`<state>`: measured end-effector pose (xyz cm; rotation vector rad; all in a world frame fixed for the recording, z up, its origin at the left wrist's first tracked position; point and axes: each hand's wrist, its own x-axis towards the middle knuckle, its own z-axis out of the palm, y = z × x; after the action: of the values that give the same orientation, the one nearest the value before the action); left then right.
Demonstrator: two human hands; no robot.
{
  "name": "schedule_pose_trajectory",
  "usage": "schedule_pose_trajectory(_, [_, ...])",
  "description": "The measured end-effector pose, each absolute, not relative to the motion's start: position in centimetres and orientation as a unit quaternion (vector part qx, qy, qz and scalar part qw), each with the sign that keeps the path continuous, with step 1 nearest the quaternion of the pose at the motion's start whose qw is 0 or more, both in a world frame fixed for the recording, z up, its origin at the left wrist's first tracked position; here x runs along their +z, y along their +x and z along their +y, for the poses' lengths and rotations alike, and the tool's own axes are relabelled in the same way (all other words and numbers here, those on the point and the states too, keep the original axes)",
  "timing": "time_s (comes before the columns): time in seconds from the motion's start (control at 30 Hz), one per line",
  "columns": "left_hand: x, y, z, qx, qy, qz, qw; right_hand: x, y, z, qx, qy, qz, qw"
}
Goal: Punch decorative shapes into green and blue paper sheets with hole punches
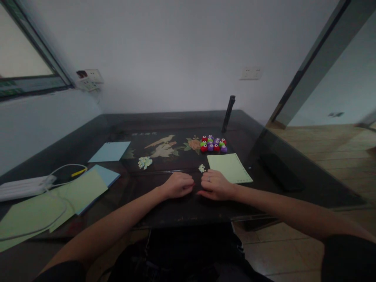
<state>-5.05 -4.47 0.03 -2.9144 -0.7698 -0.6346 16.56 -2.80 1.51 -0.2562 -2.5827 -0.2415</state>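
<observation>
My left hand (178, 185) rests as a loose fist on the dark table, near its front edge. Facing it across a narrow gap is my right hand (216, 185), also curled into a fist, with a ring on one finger. Nothing shows in either fist. Just beyond the right knuckles lies a small pile of pale bits (202, 168). A pale green punched sheet (230, 167) lies beside and behind the right hand. A larger pile of pale bits (145, 162) sits farther out to the left. Several red, green and purple round pieces with white tops (213, 143) stand grouped behind the sheet.
Blue paper (110, 151) and green sheets (55, 201) lie on the left, with a white power strip (26, 188), its cable and a yellow marker (78, 172). A black upright stick (228, 113) stands at the back right. A dark flat object (280, 172) lies at right.
</observation>
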Motion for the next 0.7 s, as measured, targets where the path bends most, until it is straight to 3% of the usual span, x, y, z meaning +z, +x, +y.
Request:
schedule_pose_trajectory(0.33, [0.1,-4.9,-5.0,-0.16,-0.969,-0.186,-0.022,-0.4,16.4,-2.6,0.009,-0.088,-0.968,0.235])
schedule_pose_trajectory(0.7, [0.7,-5.0,-5.1,-0.143,-0.972,-0.183,-0.034,-0.9,15.9,-3.2,0.04,-0.083,-0.973,0.211])
